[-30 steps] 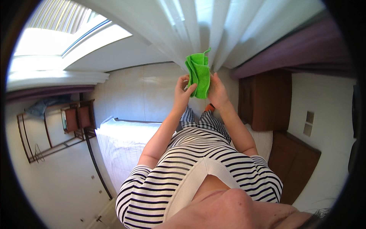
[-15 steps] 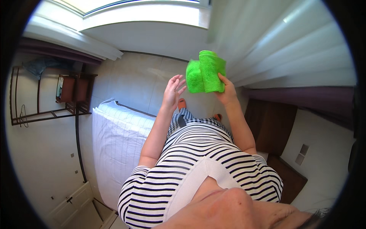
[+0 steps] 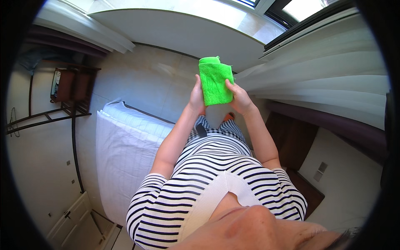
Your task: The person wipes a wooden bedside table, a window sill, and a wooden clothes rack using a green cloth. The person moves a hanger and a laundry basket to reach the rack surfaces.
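Observation:
A bright green towelling cloth (image 3: 216, 83), folded into a thick pad, is held up in front of me over the floor. My right hand (image 3: 240, 96) grips its right side, thumb on the near face and the other fingers out of sight behind. Against its left edge lies my left hand (image 3: 197, 95), thumb pointing up along the side; its fingers pass behind the cloth and are hidden. The fold shows as a rolled edge along the top of the cloth.
A bed with a white cover (image 3: 129, 146) stands to my left. Ahead is a pale window ledge (image 3: 200, 18) under a window. White sheer curtain (image 3: 316, 71) hangs at the right, near a brown wooden cabinet (image 3: 291, 133). A dark rack (image 3: 75, 91) stands far left.
My left hand, formerly apart from the cloth with fingers spread, has come against its left side. The cloth is now folded narrower and has shifted slightly left. The view has turned a little rightward.

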Motion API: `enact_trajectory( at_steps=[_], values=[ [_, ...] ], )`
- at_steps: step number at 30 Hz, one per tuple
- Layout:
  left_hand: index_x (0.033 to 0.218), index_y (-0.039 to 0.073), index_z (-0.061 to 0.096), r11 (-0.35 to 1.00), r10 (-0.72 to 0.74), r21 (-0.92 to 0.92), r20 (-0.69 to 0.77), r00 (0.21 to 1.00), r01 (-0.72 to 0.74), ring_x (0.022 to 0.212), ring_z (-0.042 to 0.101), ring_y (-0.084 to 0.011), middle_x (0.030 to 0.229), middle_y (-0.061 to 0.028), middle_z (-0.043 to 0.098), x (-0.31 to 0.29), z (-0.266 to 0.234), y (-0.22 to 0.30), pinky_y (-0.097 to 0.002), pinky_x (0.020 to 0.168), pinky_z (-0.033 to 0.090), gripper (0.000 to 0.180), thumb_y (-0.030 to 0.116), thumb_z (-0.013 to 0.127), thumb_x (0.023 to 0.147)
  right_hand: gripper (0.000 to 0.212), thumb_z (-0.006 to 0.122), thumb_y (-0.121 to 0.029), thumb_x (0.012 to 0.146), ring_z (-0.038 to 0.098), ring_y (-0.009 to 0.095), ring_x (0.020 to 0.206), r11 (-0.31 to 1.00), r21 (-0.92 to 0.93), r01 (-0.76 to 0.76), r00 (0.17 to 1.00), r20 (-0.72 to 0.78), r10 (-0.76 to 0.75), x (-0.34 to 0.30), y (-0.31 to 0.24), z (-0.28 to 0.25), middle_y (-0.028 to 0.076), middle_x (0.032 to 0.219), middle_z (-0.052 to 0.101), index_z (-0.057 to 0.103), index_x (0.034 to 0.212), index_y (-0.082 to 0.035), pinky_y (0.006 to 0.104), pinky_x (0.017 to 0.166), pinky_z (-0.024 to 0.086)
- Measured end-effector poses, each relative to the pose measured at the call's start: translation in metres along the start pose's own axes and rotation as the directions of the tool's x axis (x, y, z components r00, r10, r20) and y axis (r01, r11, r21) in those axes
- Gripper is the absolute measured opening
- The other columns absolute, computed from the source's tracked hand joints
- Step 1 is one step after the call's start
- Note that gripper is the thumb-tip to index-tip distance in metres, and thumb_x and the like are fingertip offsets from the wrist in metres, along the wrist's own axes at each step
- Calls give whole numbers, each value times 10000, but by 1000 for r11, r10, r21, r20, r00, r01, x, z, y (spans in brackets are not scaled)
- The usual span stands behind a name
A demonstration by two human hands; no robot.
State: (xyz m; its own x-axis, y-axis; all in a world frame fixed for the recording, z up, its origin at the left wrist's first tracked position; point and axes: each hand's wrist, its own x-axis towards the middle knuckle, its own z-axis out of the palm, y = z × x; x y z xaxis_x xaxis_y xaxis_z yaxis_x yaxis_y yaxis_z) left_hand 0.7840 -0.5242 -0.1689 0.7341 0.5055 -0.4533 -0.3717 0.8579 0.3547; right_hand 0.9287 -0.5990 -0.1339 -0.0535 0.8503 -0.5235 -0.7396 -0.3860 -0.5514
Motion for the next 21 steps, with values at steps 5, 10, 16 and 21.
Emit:
enact_trajectory(
  at_steps=[5,10,16,21],
  values=[
    [1408,73,393,988,26,-153,103,994,-9,1309,424,-257,1413,-106,452,20,-6,-10,-428,1080,358,715,621,341,952,420,428,-280,1028,492,144,1166,787,-569,239,964,40,-264,2,-13,0,69,1280,541,440,1358,-21,298,1011,376],
    [1407,72,394,991,61,-125,74,995,-51,1285,454,-259,1382,-103,490,20,-21,-7,-440,1077,362,682,569,445,942,395,471,-255,1012,533,140,1096,837,-480,262,923,-130,-363,9,-39,-3,68,1218,588,495,1316,-4,286,959,407],
    [1328,61,466,985,168,-18,-86,982,-170,1179,556,-239,1303,-95,550,6,-28,11,-437,999,461,397,278,495,998,364,517,-273,987,604,162,1008,975,-42,217,952,-213,-221,26,-72,-40,81,1106,634,563,1205,15,311,890,478],
    [1289,57,499,971,219,-99,-2,976,-218,1153,563,-233,1261,-86,577,-7,-18,20,-425,994,457,354,257,498,997,449,574,-227,965,568,154,1049,702,-691,171,783,-337,-523,59,-43,-60,84,1156,596,470,1342,-7,299,920,456]
  ],
)
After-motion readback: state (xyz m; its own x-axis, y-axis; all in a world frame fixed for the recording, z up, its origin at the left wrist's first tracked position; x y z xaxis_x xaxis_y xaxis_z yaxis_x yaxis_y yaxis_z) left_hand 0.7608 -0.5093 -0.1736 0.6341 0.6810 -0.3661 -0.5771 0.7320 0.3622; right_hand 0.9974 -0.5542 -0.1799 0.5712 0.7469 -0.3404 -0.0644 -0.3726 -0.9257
